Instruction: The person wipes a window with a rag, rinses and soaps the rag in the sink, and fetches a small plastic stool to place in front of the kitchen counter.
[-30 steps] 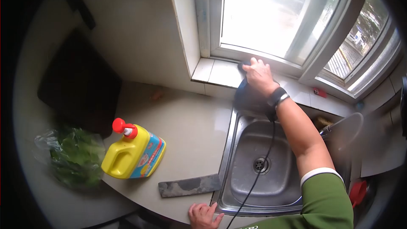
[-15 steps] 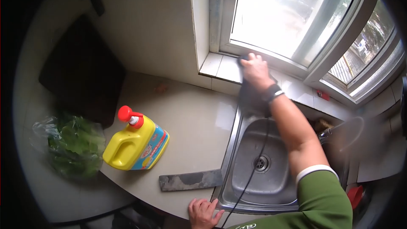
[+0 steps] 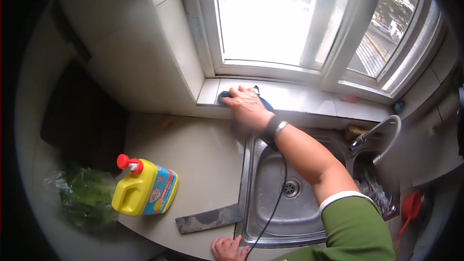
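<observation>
My right hand [image 3: 247,108] is closed on a dark blue cloth [image 3: 265,104], which lies against the white tiled windowsill [image 3: 299,100] near its left end. Part of the cloth is hidden under the hand and wrist. My left hand [image 3: 228,249] rests with fingers apart on the counter's front edge, holding nothing. Just beyond it lies a flat grey strip [image 3: 209,218] beside the sink [image 3: 275,217]. A black cable [image 3: 276,206] hangs from near my right wrist across the basin. On the counter stands a yellow bottle [image 3: 145,188] with a red pump top.
Leafy greens in a clear bag [image 3: 89,195] sit at the left, below a dark panel [image 3: 82,130]. The curved faucet [image 3: 386,121] rises at the sink's right. A red ladle [image 3: 411,206] is at the far right, and a window frame [image 3: 270,70] stands behind the sill.
My right hand has moved left along the sill with the cloth. The camera view has shifted. My left hand stays at the counter's edge.
</observation>
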`<action>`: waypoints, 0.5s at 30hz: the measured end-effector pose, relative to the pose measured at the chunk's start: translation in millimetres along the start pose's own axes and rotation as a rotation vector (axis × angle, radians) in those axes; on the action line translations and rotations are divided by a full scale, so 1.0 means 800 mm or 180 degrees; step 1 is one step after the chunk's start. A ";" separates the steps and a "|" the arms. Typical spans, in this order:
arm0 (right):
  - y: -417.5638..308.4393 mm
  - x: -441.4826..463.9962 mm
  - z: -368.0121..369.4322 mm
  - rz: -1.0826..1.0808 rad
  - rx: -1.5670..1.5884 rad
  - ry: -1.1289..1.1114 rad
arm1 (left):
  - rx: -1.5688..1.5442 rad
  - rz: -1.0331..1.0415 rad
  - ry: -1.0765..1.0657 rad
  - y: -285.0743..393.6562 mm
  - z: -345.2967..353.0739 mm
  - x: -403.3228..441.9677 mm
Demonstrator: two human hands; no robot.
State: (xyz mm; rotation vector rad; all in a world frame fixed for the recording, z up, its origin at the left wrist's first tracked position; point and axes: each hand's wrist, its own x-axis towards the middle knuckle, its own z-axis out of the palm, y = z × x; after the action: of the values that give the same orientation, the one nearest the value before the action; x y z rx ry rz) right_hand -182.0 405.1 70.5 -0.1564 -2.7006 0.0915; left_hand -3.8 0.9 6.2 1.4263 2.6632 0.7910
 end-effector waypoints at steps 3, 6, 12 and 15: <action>0.065 -0.043 0.000 0.0655 -0.0402 0.0791 | -0.0022 0.0047 0.0067 -0.001 0.001 0.002; 0.130 -0.088 -0.032 0.1988 -0.0047 0.1375 | -0.0138 0.0009 0.0049 0.001 0.001 0.001; 0.198 -0.129 -0.043 0.3347 0.1570 0.3360 | -0.0110 0.0094 0.0006 -0.001 -0.002 0.006; 0.174 -0.115 -0.056 0.3184 0.0450 0.3176 | -0.0080 0.0098 -0.0032 -0.004 0.003 0.002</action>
State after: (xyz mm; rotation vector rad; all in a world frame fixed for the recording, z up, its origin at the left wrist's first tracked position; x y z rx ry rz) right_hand -66.8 533.5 60.4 -1.1395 -1.4198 0.3745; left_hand -6.7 2.1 3.5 1.4648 2.6205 0.8147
